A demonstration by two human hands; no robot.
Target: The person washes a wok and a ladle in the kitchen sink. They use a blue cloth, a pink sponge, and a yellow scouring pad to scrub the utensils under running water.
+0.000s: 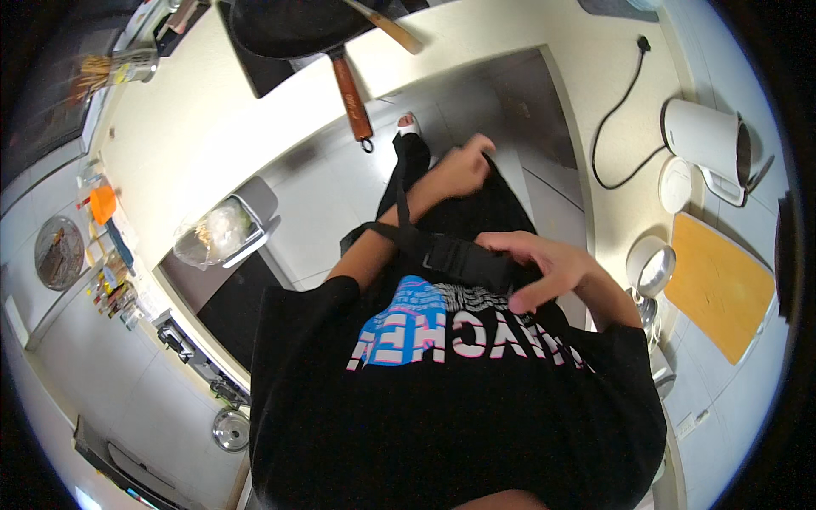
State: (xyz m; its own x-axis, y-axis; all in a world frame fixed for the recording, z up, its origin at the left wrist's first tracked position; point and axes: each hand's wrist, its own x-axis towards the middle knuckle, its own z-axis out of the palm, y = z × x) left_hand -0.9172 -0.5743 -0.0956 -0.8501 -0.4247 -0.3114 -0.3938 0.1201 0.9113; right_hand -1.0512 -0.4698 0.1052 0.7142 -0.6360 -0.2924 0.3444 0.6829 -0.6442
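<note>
My right hand (552,265) grips a small black pouch (466,260) at my waist, thumb on the near side and fingers on the far side. A black strap (403,217) runs from the pouch and passes across my left forearm. My left hand (463,170) is stretched forward over my black trousers, above the floor. Motion blur smears its fingers, so I cannot tell whether it holds anything. The pouch lies against my black printed T-shirt (459,399).
Ahead, a dark frying pan (289,25) rests on the cooktop, its wooden handle (348,93) jutting past the counter edge. A lined bin (229,225) hangs at left. On the right counter are a white kettle (705,136), a cord (605,174) and a cutting board (721,285).
</note>
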